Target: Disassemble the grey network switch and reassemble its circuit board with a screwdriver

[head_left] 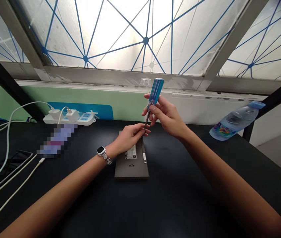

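My right hand (169,115) grips a screwdriver (157,88) with a clear blue handle, thumb and fingers closed near the handle's lower end. The screwdriver stands tilted, its metal shaft pointing down toward the right edge of a flat grey-brown device (132,170). My left hand (128,138), with a watch and a chain bracelet on the wrist, lies over the device's far part. Its thumb and fingertips close around the lower shaft. The screwdriver's tip is hidden by these fingers. On the device show a white label (131,153), a small T-shaped slot and a white piece along the right side.
A white power strip (84,118) with plugged-in chargers lies at the back left. Near it are a blurred-out phone-like object (57,140) and several white cables (8,142). A water bottle (234,122) leans against a black post at right. Wall and windows border the black table (155,208).
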Demonstrator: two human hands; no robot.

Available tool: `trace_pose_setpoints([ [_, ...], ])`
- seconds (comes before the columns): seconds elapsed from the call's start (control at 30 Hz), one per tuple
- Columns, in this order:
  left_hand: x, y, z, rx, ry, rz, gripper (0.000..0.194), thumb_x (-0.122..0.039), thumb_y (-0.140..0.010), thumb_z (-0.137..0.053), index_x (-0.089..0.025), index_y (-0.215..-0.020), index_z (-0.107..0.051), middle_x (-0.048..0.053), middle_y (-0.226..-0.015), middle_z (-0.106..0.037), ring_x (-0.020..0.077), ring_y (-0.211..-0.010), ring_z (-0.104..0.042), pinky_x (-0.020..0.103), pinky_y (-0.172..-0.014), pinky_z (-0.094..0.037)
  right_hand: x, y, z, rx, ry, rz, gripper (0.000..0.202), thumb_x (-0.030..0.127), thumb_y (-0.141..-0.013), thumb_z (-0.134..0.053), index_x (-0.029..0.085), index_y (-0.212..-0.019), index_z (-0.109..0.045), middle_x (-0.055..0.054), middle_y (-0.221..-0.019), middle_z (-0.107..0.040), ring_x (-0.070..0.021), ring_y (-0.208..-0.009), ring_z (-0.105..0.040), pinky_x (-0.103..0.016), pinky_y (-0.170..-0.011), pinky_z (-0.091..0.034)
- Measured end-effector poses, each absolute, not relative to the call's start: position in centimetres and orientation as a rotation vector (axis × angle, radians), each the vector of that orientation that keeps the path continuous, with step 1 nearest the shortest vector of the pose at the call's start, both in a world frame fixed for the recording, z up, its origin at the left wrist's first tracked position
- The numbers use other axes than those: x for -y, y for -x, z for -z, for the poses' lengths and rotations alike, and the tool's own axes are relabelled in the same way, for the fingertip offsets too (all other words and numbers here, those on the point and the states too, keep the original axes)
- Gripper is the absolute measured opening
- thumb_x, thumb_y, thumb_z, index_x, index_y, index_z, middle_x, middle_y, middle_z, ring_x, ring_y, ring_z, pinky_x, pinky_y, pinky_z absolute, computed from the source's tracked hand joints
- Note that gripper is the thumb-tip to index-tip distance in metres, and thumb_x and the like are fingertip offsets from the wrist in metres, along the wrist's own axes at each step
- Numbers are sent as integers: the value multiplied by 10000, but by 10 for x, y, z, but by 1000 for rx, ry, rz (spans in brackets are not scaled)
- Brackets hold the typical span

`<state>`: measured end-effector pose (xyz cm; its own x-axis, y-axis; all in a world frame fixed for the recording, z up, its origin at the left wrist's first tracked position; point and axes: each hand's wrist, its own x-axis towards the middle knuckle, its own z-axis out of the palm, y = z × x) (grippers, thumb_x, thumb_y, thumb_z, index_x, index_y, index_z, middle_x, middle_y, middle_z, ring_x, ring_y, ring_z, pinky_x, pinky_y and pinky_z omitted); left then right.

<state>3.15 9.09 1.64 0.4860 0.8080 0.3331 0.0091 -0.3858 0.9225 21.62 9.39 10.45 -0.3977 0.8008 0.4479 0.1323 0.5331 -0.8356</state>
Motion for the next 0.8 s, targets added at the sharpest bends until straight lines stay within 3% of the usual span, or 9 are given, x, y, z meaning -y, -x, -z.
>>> trace_pose_setpoints([
  [0.13,-88,-33,-10,-743,-1735,-1101,245,-338,-991,-621,-149,-1136,-679,116,-1059,-771,236,-1000,-761,410,-947,-604,-94,-218,-101,1862,808,-946,492,517,-924,-697,245,-1312,-567,-36,-939,-701,-164,-706,-629,-298,-562,-567],
  [0.3,-85,-31,-10,-784,-1730,-1141,210,-331,-968,-660,-157,-1083,-687,94,-987,-773,231,-969,-767,393,-910,-614,-96,-219,-94,1955,907,-1003,319,443,-829,-819,196,-932,-647,-18,-793,-675,-183,-724,-684,-310,-589,-587],
  [0.4,-85,-32,-11,-809,-1732,-1149,209,-336,-952,-682,-161,-1066,-692,87,-973,-776,232,-958,-766,391,-892,-617,-97,-221,-92,1911,924,-1074,326,438,-806,-841,183,-798,-639,-28,-751,-695,-185,-697,-699,-326,-611,-595],
  [0.53,-86,-31,-12,-851,-1766,-1154,199,-335,-929,-714,-152,-1005,-696,87,-949,-774,238,-930,-760,382,-860,-616,-95,-222,-94,1901,912,-1088,324,451,-793,-850,170,-786,-688,-48,-749,-726,-190,-701,-709,-335,-634,-600],
  [0.8,-89,-25,-19,-743,-1846,-1019,212,-262,-988,-613,-122,-1094,-731,132,-1105,-773,250,-1047,-755,387,-966,-584,-95,-225,-96,1916,872,-1152,293,422,-815,-834,146,-857,-747,-68,-816,-771,-203,-718,-743,-341,-686,-621],
])
